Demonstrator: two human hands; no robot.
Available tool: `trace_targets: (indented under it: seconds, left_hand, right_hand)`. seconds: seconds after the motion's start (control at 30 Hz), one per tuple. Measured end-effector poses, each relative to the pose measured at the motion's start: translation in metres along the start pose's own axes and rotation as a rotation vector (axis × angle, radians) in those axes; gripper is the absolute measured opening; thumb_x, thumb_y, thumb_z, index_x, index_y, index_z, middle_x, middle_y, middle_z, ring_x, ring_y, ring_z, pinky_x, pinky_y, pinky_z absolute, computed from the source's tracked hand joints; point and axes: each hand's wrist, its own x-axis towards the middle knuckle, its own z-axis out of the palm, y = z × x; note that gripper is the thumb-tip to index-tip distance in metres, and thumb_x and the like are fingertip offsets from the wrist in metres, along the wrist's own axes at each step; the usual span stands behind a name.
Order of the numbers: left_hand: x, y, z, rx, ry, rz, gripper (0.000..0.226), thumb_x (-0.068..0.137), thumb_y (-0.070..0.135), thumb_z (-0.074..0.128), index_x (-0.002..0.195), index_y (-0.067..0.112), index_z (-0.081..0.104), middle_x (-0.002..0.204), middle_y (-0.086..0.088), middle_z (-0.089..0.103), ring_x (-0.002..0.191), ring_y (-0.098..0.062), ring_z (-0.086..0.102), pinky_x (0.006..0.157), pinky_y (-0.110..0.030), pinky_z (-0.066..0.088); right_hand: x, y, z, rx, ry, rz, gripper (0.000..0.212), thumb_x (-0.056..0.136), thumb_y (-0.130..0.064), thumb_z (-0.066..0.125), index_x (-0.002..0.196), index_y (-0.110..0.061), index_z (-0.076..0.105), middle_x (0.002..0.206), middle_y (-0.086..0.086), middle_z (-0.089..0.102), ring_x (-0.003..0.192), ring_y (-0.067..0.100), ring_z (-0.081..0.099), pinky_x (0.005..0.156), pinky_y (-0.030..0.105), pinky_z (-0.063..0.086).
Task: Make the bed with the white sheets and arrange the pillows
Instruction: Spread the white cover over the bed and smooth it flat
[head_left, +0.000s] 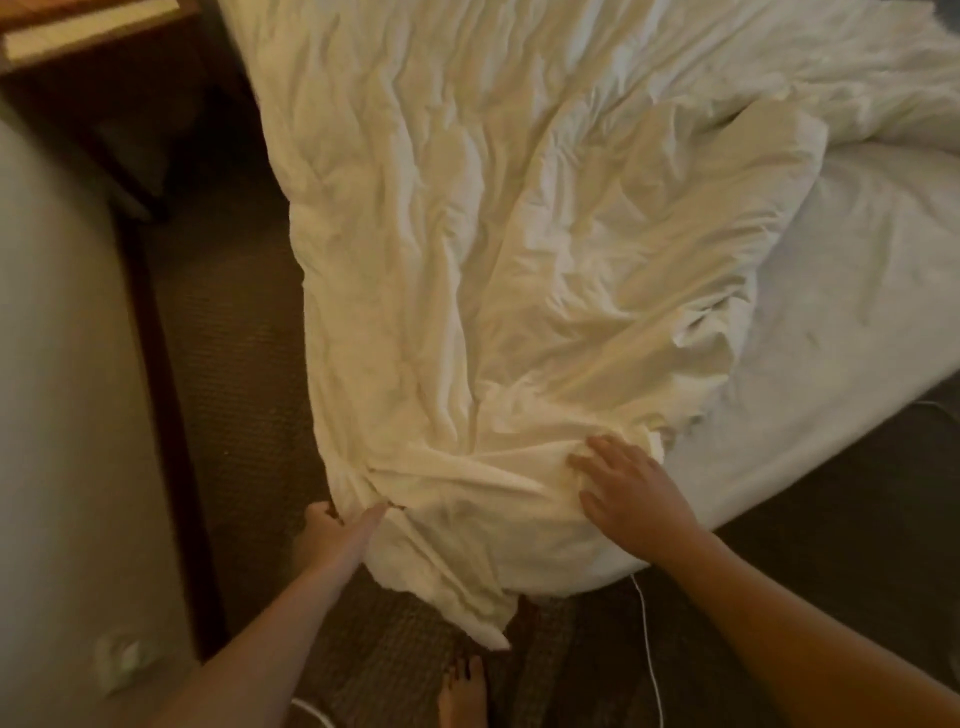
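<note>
From my feed, the far end of the bed runs out of frame at 12 o'clock, and the whole picture is soft with blur. The crumpled white duvet (493, 260) lies from 12 down to 6 o'clock, its near corner hanging off the mattress (857, 338) towards the carpet (234, 364). At 7 o'clock the left hand (337, 530) grips bunched fabric, fingertips buried in the folds. At 5 o'clock the right hand (628, 493) lies flat on the duvet, fingers spread wide

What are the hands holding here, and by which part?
The left hand grips the white sheet by its bunched edge nearest the person; the right hand only rests flat on it, fingers spread.
</note>
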Motion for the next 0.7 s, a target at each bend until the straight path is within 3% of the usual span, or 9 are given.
trace_targets:
  seconds: [0.07, 0.13, 0.23, 0.33, 0.4, 0.47, 0.53, 0.7]
  left_hand:
    - [-0.003, -0.009, 0.008, 0.042, -0.076, 0.059, 0.086, 0.084, 0.05, 0.078, 0.151, 0.014, 0.039, 0.143, -0.008, 0.057, 0.125, -0.031, 0.057, 0.097, -0.039, 0.049]
    - [-0.009, -0.009, 0.019, 0.099, -0.183, 0.129, 0.084, 0.084, 0.05, 0.077, 0.152, 0.02, 0.039, 0.144, -0.004, 0.056, 0.125, -0.026, 0.058, 0.102, -0.038, 0.049]
    - [-0.021, 0.003, 0.027, 0.232, -0.326, 0.287, 0.079, 0.087, 0.049, 0.075, 0.153, 0.025, 0.04, 0.143, 0.0, 0.057, 0.126, -0.02, 0.057, 0.097, -0.03, 0.048]
    - [-0.036, 0.02, 0.021, 0.41, -0.395, 0.455, 0.072, 0.091, 0.047, 0.069, 0.153, 0.028, 0.038, 0.143, 0.004, 0.056, 0.121, -0.018, 0.059, 0.092, -0.029, 0.049]
    - [-0.043, 0.033, 0.001, 0.474, -0.4, 0.52, 0.072, 0.092, 0.046, 0.066, 0.155, 0.029, 0.035, 0.143, 0.004, 0.054, 0.118, -0.019, 0.06, 0.094, -0.03, 0.05]
    - [-0.046, 0.048, -0.025, 0.557, -0.353, 0.616, 0.072, 0.094, 0.049, 0.063, 0.156, 0.029, 0.032, 0.147, 0.003, 0.051, 0.127, -0.02, 0.054, 0.099, -0.031, 0.047]
    - [-0.047, 0.066, -0.058, 0.602, -0.283, 0.711, 0.069, 0.095, 0.053, 0.059, 0.154, 0.029, 0.033, 0.15, 0.003, 0.049, 0.134, -0.021, 0.048, 0.106, -0.037, 0.045]
    - [-0.048, 0.13, -0.133, 0.615, -0.144, 0.826, 0.071, 0.098, 0.055, 0.053, 0.157, 0.025, 0.03, 0.157, 0.0, 0.041, 0.142, -0.024, 0.038, 0.112, -0.042, 0.039]
  right_hand:
    - [0.002, -0.005, 0.008, -0.008, 0.039, -0.005, 0.048, 0.099, -0.048, 0.049, 0.143, -0.029, 0.051, 0.154, 0.001, 0.046, 0.143, 0.026, 0.04, 0.118, 0.046, 0.031]
    - [0.007, -0.019, 0.007, -0.04, 0.071, 0.015, 0.035, 0.099, -0.048, 0.053, 0.128, -0.03, 0.058, 0.13, -0.002, 0.063, 0.122, 0.024, 0.058, 0.103, 0.043, 0.044]
    - [0.015, -0.035, -0.011, -0.16, -0.159, 0.109, 0.017, 0.105, -0.035, 0.043, 0.115, -0.029, 0.055, 0.104, -0.002, 0.065, 0.098, 0.023, 0.063, 0.086, 0.038, 0.048]
    - [0.024, -0.042, -0.032, -0.255, -0.415, 0.171, 0.022, 0.102, -0.029, 0.048, 0.12, -0.024, 0.061, 0.113, 0.004, 0.061, 0.102, 0.024, 0.062, 0.091, 0.039, 0.054]
    - [0.031, -0.051, -0.049, -0.273, -0.489, 0.203, 0.03, 0.099, -0.032, 0.053, 0.127, -0.022, 0.061, 0.124, 0.005, 0.06, 0.111, 0.025, 0.061, 0.098, 0.042, 0.053]
    - [0.039, -0.069, -0.07, -0.222, -0.511, 0.235, 0.048, 0.097, -0.045, 0.055, 0.139, -0.022, 0.054, 0.138, 0.006, 0.056, 0.124, 0.028, 0.056, 0.104, 0.046, 0.049]
    - [0.046, -0.099, -0.1, -0.128, -0.432, 0.238, 0.061, 0.097, -0.055, 0.051, 0.149, -0.025, 0.042, 0.146, 0.006, 0.05, 0.132, 0.029, 0.051, 0.107, 0.047, 0.046]
    - [0.08, -0.166, -0.176, -0.061, -0.085, 0.128, 0.063, 0.103, -0.048, 0.044, 0.159, -0.028, 0.024, 0.161, 0.0, 0.035, 0.147, 0.027, 0.031, 0.118, 0.053, 0.029]
